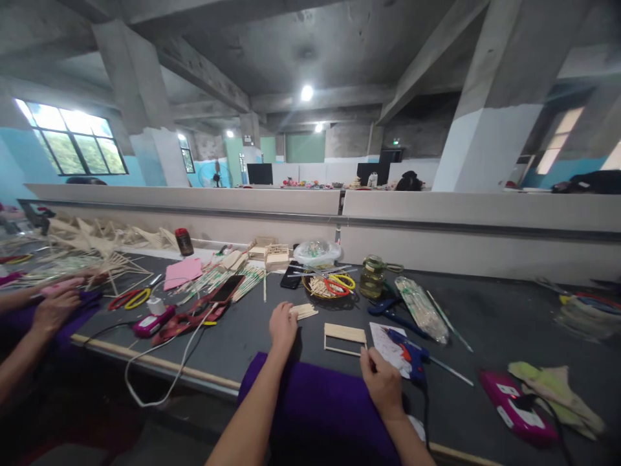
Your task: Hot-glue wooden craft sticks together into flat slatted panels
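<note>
Apart near the surface's front edge: left hand touching stick bundle, right hand at paper, grips unclear; best kept flat, aligned.

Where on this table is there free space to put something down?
Bare table lies between the stick bag and the pink device at right. A smaller patch lies between the white cable and the left hand. Crowded: around the basket and leftward past the pink paper.

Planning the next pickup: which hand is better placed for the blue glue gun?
Right. The right hand lies just beside the glue gun; the left hand sits across the wooden panel, by a bundle of sticks.
</note>
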A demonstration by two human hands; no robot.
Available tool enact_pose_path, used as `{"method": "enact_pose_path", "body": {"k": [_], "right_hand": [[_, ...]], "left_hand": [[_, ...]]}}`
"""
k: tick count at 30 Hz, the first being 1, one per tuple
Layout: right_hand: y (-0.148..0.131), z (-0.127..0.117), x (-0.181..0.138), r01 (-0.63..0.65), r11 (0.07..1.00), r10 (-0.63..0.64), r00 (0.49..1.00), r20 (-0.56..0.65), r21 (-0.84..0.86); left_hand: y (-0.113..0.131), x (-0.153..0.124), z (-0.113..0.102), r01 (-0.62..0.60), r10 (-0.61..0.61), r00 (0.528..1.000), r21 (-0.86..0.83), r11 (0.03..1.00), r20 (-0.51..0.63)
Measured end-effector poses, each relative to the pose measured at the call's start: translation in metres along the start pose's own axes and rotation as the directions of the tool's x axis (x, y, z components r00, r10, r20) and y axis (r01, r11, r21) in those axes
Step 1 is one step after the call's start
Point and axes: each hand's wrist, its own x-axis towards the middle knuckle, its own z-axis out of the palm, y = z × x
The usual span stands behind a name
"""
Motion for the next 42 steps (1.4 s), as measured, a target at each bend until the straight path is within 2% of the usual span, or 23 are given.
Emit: {"method": "enact_pose_path", "body": {"k": [4,7,14,17,25,33,42], "right_hand": [[-0.002,0.002,-0.001,0.042,0.999,-0.042,0.999,-0.002,-0.012],[-0.002,0.006,-0.002,0.07,0.997,-0.07,0.997,-0.027,-0.014],[0.0,0.012,-0.001,0.117,0.993,-0.116,0.992,-0.04,0.007],[0.0,0.011,0.001,0.099,0.995,-0.098,0.995,-0.029,0.029],[-0.001,0.012,0.006,0.028,0.995,-0.034,0.997,0.065,0.095],[-0.003,0.009,0.008,0.032,0.989,-0.054,0.986,0.158,0.141],[-0.008,0.008,0.01,0.094,0.986,-0.129,0.954,0.27,0.139]], "left_hand": [[-0.007,-0.025,0.001,-0.043,0.034,0.996,0.102,0.994,0.087],[-0.01,-0.028,0.006,-0.024,0.008,0.995,0.159,0.987,0.101],[-0.016,-0.018,0.013,-0.048,0.054,0.995,0.077,0.996,-0.081],[-0.017,-0.017,0.011,-0.068,0.073,0.99,0.05,0.996,-0.119],[-0.012,-0.013,0.008,-0.153,0.155,0.98,0.028,0.988,-0.123],[-0.011,-0.009,0.007,-0.179,0.183,0.976,0.05,0.983,-0.117],[-0.012,-0.008,0.007,-0.221,0.224,0.969,0.039,0.974,-0.1]]}}
